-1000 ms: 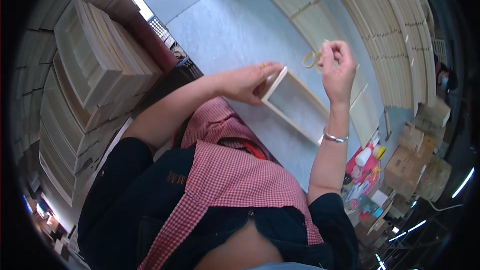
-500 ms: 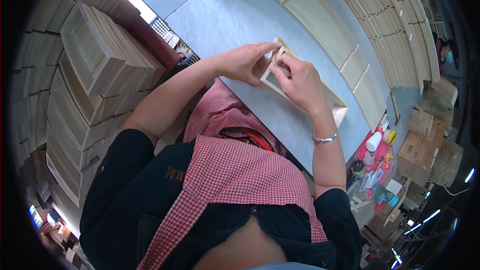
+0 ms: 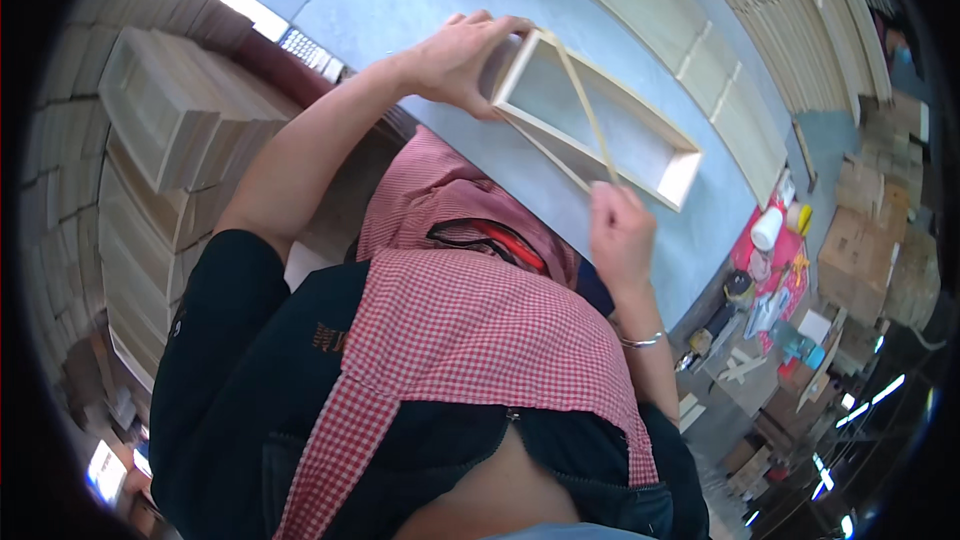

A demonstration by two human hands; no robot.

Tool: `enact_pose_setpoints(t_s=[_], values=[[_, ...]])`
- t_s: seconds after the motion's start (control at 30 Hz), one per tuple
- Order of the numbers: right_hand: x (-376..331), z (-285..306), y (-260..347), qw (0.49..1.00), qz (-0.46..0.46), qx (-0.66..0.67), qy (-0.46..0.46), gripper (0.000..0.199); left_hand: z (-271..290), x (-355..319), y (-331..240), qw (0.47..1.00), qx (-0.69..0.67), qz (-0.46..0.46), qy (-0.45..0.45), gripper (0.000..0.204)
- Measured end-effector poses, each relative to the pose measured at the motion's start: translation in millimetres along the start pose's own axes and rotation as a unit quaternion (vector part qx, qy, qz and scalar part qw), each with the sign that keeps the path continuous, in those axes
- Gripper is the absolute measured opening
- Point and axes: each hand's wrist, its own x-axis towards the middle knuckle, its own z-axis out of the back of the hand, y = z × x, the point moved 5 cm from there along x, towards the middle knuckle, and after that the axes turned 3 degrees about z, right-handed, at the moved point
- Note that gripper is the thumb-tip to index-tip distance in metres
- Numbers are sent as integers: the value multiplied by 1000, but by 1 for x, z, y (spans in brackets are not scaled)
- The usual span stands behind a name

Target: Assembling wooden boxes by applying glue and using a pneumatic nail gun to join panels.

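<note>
A long rectangular pale wooden frame (image 3: 682, 176) lies at a slant on the grey-blue tabletop. My left hand (image 3: 450, 62) grips its left end, thumb on the near corner and fingers on the far one. My right hand (image 3: 622, 228) is closed near the table's front edge, pinching a tan rubber band (image 3: 584, 100). Two strands of the band stretch from the frame's left end to those fingers, one crossing over the frame's opening and the other running beside its near long side. My left fingertips partly hide where the band meets the far corner.
Long thin wooden panels (image 3: 690, 60) lie beyond the frame on the table (image 3: 400, 0). Behind them stand stacked wooden strips (image 3: 780, 20). Wooden trays (image 3: 150, 120) are piled high at my left. A hammer (image 3: 803, 155), white bottle (image 3: 767, 228) and cardboard boxes (image 3: 855, 260) sit at right.
My right hand has drawn away from the frame's left end toward me and to the right, stretching the rubber band. My left hand stays on that end.
</note>
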Motion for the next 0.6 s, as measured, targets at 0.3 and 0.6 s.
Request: enact_pose_setpoints(t_s=[0.3, 0.6], values=[[-12, 80, -123, 980, -191, 0, -59, 53, 4, -5, 0, 999, -36, 25, 23, 105], [2, 38, -133, 999, -16, 49, 6, 58, -3, -10, 0, 998, -8, 58, 18, 102]])
